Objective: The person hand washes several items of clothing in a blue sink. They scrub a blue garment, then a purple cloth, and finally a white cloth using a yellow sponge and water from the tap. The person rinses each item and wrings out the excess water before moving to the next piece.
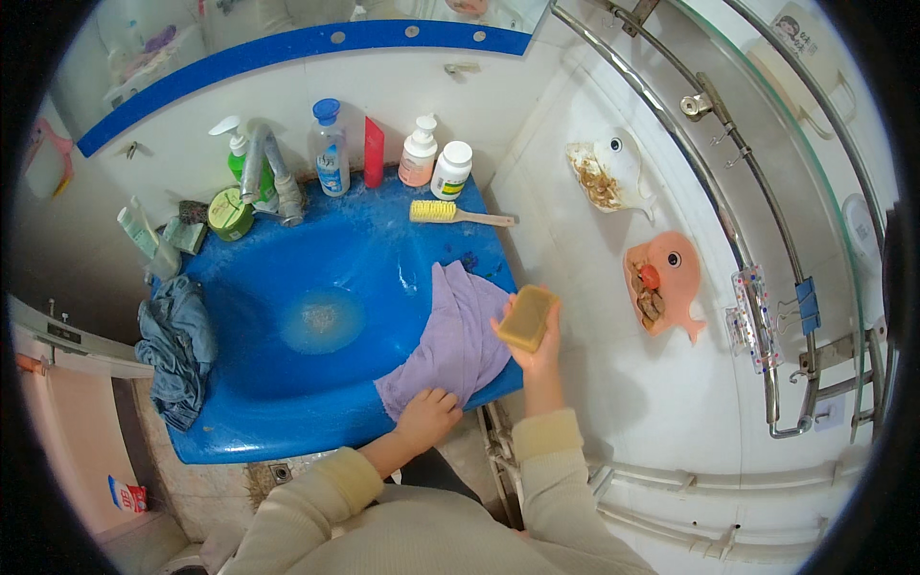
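My right hand (540,352) holds a yellowish-brown bar of laundry soap (528,318), fingers around its edges, above the right rim of a blue washbasin (251,366). A lilac cloth (460,338) lies spread over the basin's right side and front edge. My left hand (429,417) rests on the cloth's lower edge with curled fingers; whether it pinches the fabric cannot be told. Cloudy water (322,321) stands around the drain. A wooden-handled brush with yellow bristles (433,211) lies on the basin's back right ledge.
Bunched denim (176,352) hangs over the left rim. Along the back stand a metal faucet (272,172), a clear bottle (330,154), a red tube (373,153), a pump bottle (418,154) and a white jar (452,171). Fish-shaped holders (668,280) and metal rails are on the right wall.
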A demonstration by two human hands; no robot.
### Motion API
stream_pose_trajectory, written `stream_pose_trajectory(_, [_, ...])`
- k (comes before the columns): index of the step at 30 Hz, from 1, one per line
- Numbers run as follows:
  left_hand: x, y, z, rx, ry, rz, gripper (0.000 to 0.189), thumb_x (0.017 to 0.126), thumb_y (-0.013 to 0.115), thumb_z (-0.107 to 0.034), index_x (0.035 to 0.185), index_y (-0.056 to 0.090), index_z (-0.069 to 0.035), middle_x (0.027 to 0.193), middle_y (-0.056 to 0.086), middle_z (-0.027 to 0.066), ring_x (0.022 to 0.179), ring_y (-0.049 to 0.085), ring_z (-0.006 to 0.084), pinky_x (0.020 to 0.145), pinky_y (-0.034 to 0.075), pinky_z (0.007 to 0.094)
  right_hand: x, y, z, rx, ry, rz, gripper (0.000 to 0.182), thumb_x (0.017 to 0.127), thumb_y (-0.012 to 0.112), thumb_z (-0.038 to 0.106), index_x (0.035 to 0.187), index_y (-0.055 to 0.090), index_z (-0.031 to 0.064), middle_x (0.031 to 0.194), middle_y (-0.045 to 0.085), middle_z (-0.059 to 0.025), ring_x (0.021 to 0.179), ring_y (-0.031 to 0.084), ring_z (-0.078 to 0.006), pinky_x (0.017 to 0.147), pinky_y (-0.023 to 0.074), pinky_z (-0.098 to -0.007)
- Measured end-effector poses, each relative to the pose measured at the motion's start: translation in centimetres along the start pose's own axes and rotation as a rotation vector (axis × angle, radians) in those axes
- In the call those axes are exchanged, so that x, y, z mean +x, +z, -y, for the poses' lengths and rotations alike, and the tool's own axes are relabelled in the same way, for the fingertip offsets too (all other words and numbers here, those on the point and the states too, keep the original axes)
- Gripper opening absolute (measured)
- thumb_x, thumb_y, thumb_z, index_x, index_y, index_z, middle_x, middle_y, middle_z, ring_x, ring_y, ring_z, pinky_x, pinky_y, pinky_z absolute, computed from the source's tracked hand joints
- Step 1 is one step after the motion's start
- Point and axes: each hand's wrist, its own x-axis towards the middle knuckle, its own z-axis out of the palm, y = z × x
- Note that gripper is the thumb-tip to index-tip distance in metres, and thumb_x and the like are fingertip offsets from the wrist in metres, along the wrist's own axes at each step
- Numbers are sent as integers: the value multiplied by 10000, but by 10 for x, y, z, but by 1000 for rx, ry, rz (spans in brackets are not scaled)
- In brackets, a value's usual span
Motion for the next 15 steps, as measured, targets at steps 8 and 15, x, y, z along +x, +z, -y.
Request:
stream_pose_trajectory(8, [-17, -20, -2, -437, -215, -247, 106, 774, 593, -97, 876, 564, -98, 894, 548, 85, 846, 535, 296, 726, 418, 379, 102, 40, -5, -525, 210, 247, 686, 810, 570, 513, 1376, 298, 236, 1028, 555, -80, 883, 570, -190, 720, 494, -327])
stream_pose_trajectory(15, [-24, -29, -8, -544, -284, -341, 122, 766, 605, -57, 873, 547, -67, 887, 560, 107, 855, 552, 320, 722, 451, 379, 119, 61, -37, -927, 363, 451, 694, 834, 597, 411, 1390, 273, 152, 952, 545, -50, 804, 553, -150, 728, 476, -284])
